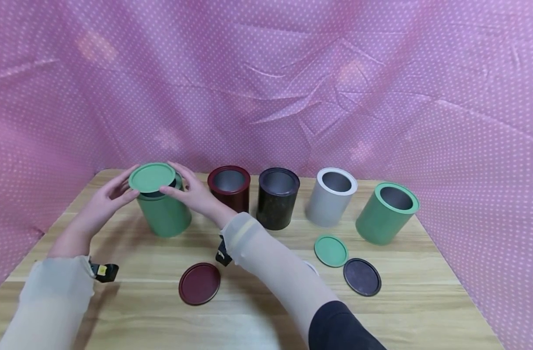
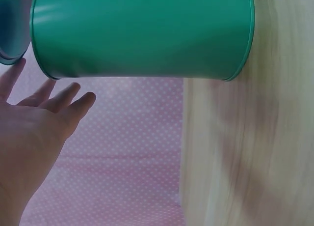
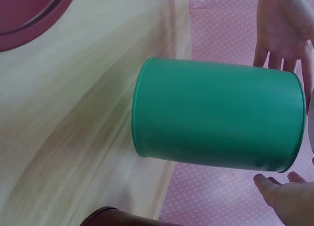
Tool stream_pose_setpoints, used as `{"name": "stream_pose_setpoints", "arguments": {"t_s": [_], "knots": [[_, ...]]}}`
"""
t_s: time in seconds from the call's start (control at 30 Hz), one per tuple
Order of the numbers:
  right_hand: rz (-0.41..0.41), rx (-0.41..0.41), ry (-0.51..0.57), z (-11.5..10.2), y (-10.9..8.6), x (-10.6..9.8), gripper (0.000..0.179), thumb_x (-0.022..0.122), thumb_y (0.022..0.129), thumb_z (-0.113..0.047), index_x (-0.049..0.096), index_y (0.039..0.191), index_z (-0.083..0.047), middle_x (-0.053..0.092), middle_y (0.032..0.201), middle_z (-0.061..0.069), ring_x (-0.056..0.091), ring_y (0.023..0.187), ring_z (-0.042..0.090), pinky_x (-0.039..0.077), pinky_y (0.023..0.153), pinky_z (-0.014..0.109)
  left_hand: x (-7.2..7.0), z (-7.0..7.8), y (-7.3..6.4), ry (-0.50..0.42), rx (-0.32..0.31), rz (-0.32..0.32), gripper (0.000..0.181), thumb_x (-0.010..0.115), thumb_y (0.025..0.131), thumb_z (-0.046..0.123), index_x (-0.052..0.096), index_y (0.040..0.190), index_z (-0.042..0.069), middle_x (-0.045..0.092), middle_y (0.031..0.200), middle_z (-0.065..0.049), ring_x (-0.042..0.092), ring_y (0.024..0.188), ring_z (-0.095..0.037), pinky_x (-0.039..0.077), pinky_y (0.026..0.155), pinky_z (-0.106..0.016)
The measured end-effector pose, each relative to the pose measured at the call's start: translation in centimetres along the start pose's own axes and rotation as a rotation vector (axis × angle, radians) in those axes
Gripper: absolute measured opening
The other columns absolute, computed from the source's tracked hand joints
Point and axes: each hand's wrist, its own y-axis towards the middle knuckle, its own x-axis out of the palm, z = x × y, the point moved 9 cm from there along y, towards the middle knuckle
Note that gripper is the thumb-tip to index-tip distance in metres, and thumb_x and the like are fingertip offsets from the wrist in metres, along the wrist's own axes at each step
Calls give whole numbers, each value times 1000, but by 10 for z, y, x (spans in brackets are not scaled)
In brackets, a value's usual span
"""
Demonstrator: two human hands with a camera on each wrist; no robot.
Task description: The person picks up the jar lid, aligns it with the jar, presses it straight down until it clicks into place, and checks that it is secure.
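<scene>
Holding a thin round green lid (image 1: 151, 178) just above a smooth green cylindrical can (image 1: 167, 215) seems the step in hand; fitting or removing, I cannot tell. The left hand's grip (image 1: 102, 201) and the right hand's grip (image 1: 195, 193) hold its rim with thumb and fingers. Fitting would call for centring, then lowering it level. The can, probably metal, stands upright on the wood-grain desk (image 1: 139, 311).

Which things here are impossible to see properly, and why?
1. Head view: the inside of the leftmost green cylindrical can, mostly covered by the round green lid above it.
2. Head view: what the curved white edge belongs to, hidden by the pale right sleeve.
3. Right wrist view: most of the dark red cylindrical can, cut off below.
</scene>
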Motion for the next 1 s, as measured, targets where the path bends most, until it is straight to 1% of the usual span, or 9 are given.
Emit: {"name": "stream_pose_setpoints", "arguments": {"t_s": [0.1,0.13,0.17,0.23,0.3,0.4,0.57,0.77,1.0], "knots": [[5,14,1,5,0,0,66,62,93,-40,30,151,-38,29,157,-12,29,144,12,36,113,41,3,-5,3,-23,-25,-24,63,47,102,31,13,154,38,11,163,-10,18,148,-25,27,118,-41],[4,23,4,8,0,0,67,62,93,-41,30,151,-37,29,156,-12,29,144,13,36,112,41,4,-7,4,-37,-29,-32,63,48,102,31,12,154,38,10,163,-12,16,149,-29,22,118,-52],[3,31,9,10,1,0,67,62,93,-41,30,151,-37,30,156,-12,30,144,14,36,112,42,4,-9,5,-37,-39,-38,64,48,102,32,12,154,39,9,162,-13,15,148,-33,22,117,-54],[1,48,11,14,1,1,67,63,93,-42,30,151,-37,30,156,-12,31,144,15,37,112,43,6,-13,7,-55,-55,-53,65,49,102,33,12,154,40,5,162,-16,9,146,-45,13,108,-74],[-2,60,13,17,2,1,68,63,92,-42,30,151,-37,30,156,-12,31,144,17,36,112,45,7,-17,8,-55,-75,-63,65,49,101,33,12,154,42,1,162,-17,5,143,-53,10,105,-77],[-1,65,5,21,3,2,68,64,92,-42,31,150,-37,31,156,-10,31,144,18,36,112,45,7,-20,9,-42,-84,-69,66,50,101,34,12,153,43,-1,163,-13,7,142,-56,10,103,-79],[-5,71,-3,26,7,4,66,64,92,-41,32,150,-36,32,156,-8,32,144,21,37,112,45,8,-25,10,-35,-104,-74,65,50,100,36,13,154,41,-4,163,-10,8,141,-57,11,102,-80],[-14,92,7,29,10,4,67,62,93,-41,31,152,-30,34,155,-5,35,142,22,38,111,44,9,-28,13,-26,-125,-84,66,49,100,40,12,155,36,-4,163,-11,8,142,-54,13,103,-78],[-14,111,18,31,10,4,66,63,93,-41,33,150,-33,38,153,-6,40,138,19,41,108,43,8,-32,16,-22,-141,-100,67,50,99,41,11,154,41,-2,163,-13,7,143,-54,12,103,-79]]}}
